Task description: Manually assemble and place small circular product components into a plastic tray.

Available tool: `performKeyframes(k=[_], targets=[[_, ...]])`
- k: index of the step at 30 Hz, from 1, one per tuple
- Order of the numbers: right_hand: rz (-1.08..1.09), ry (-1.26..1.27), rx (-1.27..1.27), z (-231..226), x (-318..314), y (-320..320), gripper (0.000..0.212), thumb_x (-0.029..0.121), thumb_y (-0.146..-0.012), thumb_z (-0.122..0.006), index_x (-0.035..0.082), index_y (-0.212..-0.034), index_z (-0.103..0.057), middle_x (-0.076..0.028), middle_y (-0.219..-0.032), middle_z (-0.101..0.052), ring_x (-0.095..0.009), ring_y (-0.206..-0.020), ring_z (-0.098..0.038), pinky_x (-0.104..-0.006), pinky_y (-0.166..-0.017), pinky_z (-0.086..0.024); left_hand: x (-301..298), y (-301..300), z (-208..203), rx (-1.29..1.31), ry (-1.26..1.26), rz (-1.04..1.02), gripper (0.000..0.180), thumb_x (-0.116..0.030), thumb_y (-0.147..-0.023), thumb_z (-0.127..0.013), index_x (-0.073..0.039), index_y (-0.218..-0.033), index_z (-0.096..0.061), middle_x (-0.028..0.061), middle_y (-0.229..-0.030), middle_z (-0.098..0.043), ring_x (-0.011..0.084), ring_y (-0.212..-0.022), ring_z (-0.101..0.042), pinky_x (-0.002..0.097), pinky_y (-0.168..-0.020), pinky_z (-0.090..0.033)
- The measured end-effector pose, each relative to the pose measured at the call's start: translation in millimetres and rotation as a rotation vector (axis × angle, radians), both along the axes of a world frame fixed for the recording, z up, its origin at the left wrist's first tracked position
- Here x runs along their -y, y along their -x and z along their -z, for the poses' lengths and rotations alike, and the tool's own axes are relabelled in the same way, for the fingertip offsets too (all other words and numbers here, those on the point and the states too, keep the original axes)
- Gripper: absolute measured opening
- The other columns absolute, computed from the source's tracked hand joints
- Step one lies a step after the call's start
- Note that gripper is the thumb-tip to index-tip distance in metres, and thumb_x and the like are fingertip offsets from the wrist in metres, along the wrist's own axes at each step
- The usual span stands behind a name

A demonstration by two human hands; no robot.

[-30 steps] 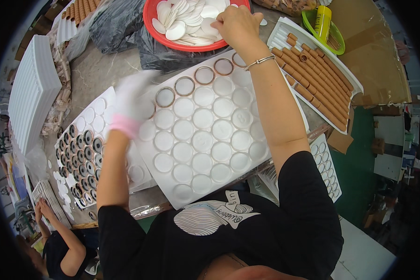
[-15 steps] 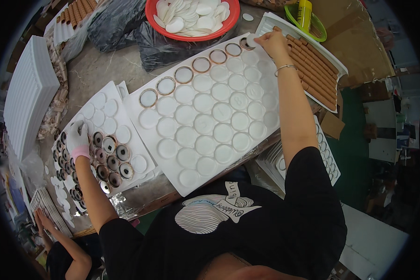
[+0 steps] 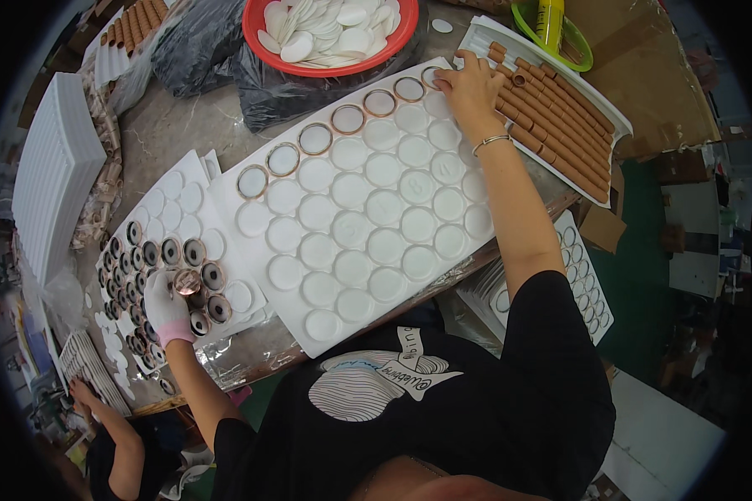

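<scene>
My left hand point(image 3: 164, 302), in a white glove with a pink cuff, grips a shiny copper-coloured round piece point(image 3: 187, 282), tilted above similar dark-centred ring pieces point(image 3: 212, 276) on a white tray point(image 3: 251, 316). My bare right hand point(image 3: 475, 88) is at the far right corner of a larger white tray point(image 3: 234, 242) with round recesses. Its thumb touches the last ring point(image 3: 431, 77) in the far row, and its fingers are apart. Along that row, several metal rings point(image 3: 315, 139) sit in recesses with white discs inside them.
A red basin point(image 3: 247, 33) of white discs stands on black plastic point(image 3: 263, 92). Brown tubes point(image 3: 560, 113) fill a tray at far right, beside a green basket point(image 3: 581, 58). White trays point(image 3: 58, 167) are stacked at left. A co-worker's hands point(image 3: 88, 397) are at lower left.
The white disc my right hand held now appears to lie in the last ring, and the thumb and fingers have spread. My left hand has moved nearer and right, lifting a copper-coloured piece.
</scene>
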State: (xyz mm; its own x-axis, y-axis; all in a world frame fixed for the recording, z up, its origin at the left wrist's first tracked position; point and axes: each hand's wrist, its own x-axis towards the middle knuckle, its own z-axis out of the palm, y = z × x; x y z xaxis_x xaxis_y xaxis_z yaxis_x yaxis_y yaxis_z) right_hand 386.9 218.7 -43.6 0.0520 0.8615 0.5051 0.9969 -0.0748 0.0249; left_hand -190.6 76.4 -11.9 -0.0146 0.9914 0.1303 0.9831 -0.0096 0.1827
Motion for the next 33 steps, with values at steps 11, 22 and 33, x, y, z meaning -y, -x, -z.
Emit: performKeyframes(k=[11,22,33], targets=[[-0.081,0.165,-0.034,-9,3,18,0.025,0.044,-0.083,-0.068,0.027,-0.098,-0.078,-0.005,-0.133,-0.056,-0.025,-0.117,-0.049,-0.0518,-0.087,-0.033,-2,39,7,0.286,0.159,-0.296,0.018,-0.001,-0.084,-0.064,0.0,-0.101,-0.063,0.0078,-0.083,-0.068,0.0179,-0.076,-0.065,0.0315,-0.073,-0.051],[-0.417,-0.123,-0.277,-90,-41,60,0.02,0.031,-0.078,-0.076,0.012,-0.081,-0.076,-0.005,-0.094,-0.065,-0.025,-0.092,-0.059,-0.045,-0.079,-0.042,-71,-101,-89,0.537,0.192,-0.05,0.012,-0.01,-0.092,-0.061,0.002,-0.093,-0.061,0.0033,-0.078,-0.06,0.0111,-0.07,-0.055,0.0274,-0.068,-0.045],[-0.284,0.388,-0.519,-122,-64,63,0.018,0.022,-0.071,-0.081,0.01,-0.083,-0.077,-0.012,-0.092,-0.066,-0.032,-0.092,-0.061,-0.0479,-0.08,-0.047,-167,-422,-9,0.312,0.122,0.642,0.021,-0.021,-0.083,-0.06,-0.006,-0.098,-0.065,0.0165,-0.1,-0.067,0.0347,-0.093,-0.064,0.0468,-0.078,-0.05]])
